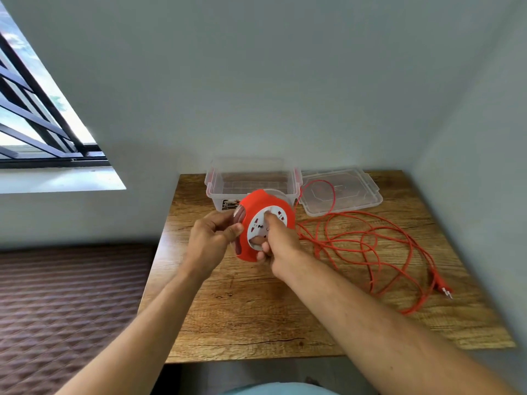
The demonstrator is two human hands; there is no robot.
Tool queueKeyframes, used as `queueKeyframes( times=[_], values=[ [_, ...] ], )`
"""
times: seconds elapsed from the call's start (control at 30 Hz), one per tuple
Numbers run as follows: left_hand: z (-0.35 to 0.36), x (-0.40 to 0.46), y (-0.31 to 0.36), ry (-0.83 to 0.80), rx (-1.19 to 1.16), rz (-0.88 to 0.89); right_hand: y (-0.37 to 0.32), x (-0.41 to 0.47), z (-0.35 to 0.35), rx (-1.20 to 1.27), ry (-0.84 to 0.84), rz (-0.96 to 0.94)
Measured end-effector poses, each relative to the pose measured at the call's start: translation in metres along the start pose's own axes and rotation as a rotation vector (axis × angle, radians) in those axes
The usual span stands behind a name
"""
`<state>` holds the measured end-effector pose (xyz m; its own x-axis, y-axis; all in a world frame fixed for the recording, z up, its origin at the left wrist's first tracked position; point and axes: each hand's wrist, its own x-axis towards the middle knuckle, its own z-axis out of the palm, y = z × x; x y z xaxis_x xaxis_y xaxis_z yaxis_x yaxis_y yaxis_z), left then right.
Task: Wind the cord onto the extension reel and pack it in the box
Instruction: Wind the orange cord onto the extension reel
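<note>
An orange extension reel (254, 205) with a white socket face is held above the wooden table (256, 309), tilted on edge. My left hand (212, 238) grips its left rim. My right hand (278, 240) holds the white socket face, fingers in its openings. A long orange cord (370, 243) runs from the reel and lies in loose loops on the table to the right. Its plug (443, 287) rests near the right edge. A clear plastic box (251, 181) with red latches stands open behind the reel.
The box's clear lid (342, 192) lies flat to the right of the box, with one cord loop over it. Walls close in behind and to the right of the table. A window and a brown patterned surface are on the left.
</note>
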<state>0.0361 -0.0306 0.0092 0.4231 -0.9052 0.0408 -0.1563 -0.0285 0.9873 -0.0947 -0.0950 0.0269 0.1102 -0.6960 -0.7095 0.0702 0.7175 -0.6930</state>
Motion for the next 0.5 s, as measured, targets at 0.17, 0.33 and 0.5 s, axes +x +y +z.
queueKeyframes(
  times=[0.17, 0.33, 0.5],
  values=[
    [-0.010, 0.016, 0.007, 0.067, -0.048, -0.134, -0.011, 0.002, -0.026, -0.575, -0.089, -0.539],
    [-0.026, 0.035, 0.015, -0.003, 0.007, -0.231, -0.026, 0.008, -0.048, -1.575, -0.296, -1.545],
    [-0.043, 0.052, 0.028, -0.168, 0.204, -0.337, -0.037, 0.006, -0.054, -1.922, -0.504, -1.571]
  ],
)
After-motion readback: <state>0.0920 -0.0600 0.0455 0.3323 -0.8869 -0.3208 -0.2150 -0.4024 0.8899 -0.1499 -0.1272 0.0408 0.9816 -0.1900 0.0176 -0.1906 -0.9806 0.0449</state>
